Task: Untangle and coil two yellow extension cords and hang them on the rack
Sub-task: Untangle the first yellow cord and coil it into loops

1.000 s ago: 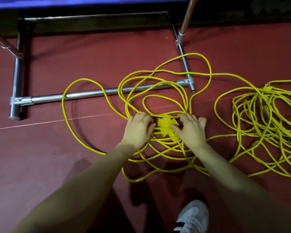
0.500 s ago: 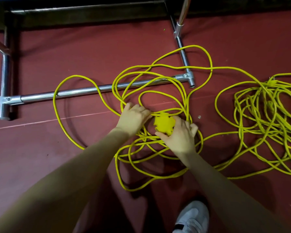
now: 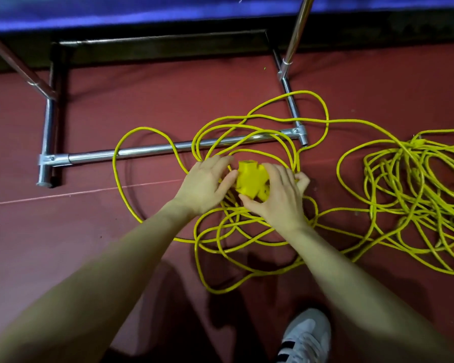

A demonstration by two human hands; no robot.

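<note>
Dark red floor point(image 3: 63, 244) under everything, pale seam line running across it toward the left hand's wrist. Chrome rack base point(image 3: 147, 151) lies on the floor beyond both hands, its front tube passing just past the fingertips, a side tube and an upright pole rising beyond the right hand. Tangled yellow extension cord point(image 3: 247, 231) sprawls on the floor directly under and around both hands, loops draped over the rack's front tube beyond the hands and trailing back toward the person. Second yellow extension cord point(image 3: 409, 195) sits in a messy heap on the floor well to the right of the right hand, one strand linking it to the near tangle. White sneaker with black stripes point(image 3: 304, 339) near the right forearm, at the bottom edge. Left hand point(image 3: 207, 184) fingers curled, thumb touching the yellow multi-outlet socket block point(image 3: 250, 179); whether it also grips cord underneath, cannot tell. Right hand point(image 3: 278, 197) wraps the socket block from the right, thumb under its near edge, fingers curled over the top. Block is between the two hands, raised slightly above the cord tangle.
</note>
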